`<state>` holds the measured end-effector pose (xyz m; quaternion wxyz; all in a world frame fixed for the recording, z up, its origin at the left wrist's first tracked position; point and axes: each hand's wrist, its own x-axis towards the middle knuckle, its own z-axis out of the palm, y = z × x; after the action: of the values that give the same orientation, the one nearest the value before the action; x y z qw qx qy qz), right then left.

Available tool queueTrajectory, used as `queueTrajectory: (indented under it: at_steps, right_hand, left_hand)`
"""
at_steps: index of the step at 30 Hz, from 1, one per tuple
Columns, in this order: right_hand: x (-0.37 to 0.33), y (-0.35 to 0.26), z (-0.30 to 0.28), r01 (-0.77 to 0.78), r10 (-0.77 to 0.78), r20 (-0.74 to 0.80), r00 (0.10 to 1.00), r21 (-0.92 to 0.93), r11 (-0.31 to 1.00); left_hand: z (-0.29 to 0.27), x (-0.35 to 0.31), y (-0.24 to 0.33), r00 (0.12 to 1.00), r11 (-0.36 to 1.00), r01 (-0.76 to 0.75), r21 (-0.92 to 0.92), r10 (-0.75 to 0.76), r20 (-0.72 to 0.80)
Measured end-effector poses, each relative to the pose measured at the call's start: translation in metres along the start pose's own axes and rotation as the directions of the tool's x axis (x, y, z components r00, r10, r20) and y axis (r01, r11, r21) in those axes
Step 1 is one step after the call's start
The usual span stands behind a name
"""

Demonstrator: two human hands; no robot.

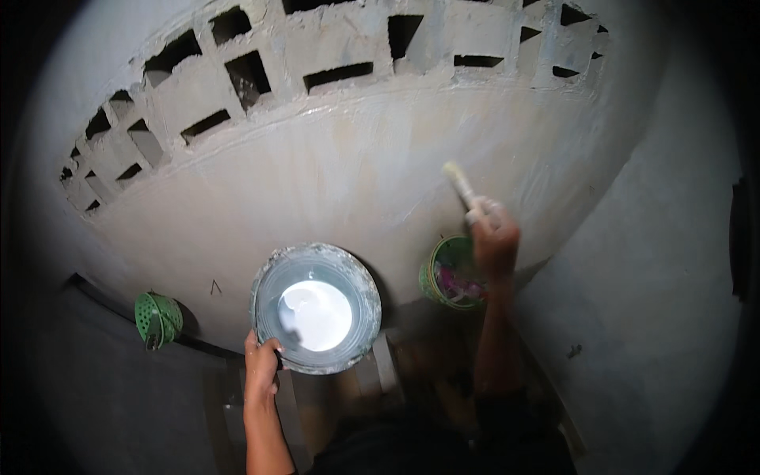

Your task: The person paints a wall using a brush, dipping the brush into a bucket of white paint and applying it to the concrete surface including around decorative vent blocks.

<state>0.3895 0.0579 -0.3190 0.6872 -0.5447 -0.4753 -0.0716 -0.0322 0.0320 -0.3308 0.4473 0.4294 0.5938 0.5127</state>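
My left hand (263, 362) grips the lower left rim of a round, paint-smeared bucket (364, 297), thumb over the edge. White paint (317, 317) covers the bucket's bottom. In my right hand (495, 233), closed around its handle, is a paintbrush (459, 182) with pale bristles pointing up and left. The brush is held in front of the wall (340, 182), which carries uneven, streaky whitish patches. Whether the bristles touch the wall I cannot tell. My right hand is slightly blurred.
Above runs a band of ventilation blocks (332, 39) with dark openings. A green basket (431, 273) holding pink and white items is partly behind my right arm. A green perforated container (158, 318) hangs on the left. A grey side wall (633, 317) stands at right.
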Motion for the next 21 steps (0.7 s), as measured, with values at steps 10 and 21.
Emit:
queueTrajectory:
  at_steps: [10,21]
  right_hand:
    - [-0.122,0.027,0.113,-0.122,0.172,0.178,0.969,-0.262,0.957]
    - [0.0,-0.024,0.004,-0.238,0.245,-0.084,0.966,0.085,0.968]
  left_hand:
    - [-0.01,0.006,0.012,0.998,1.0,0.018,0.006,-0.019,0.065]
    - [-0.011,-0.002,0.005,0.999,0.999,0.044,-0.012,-0.044,-0.029]
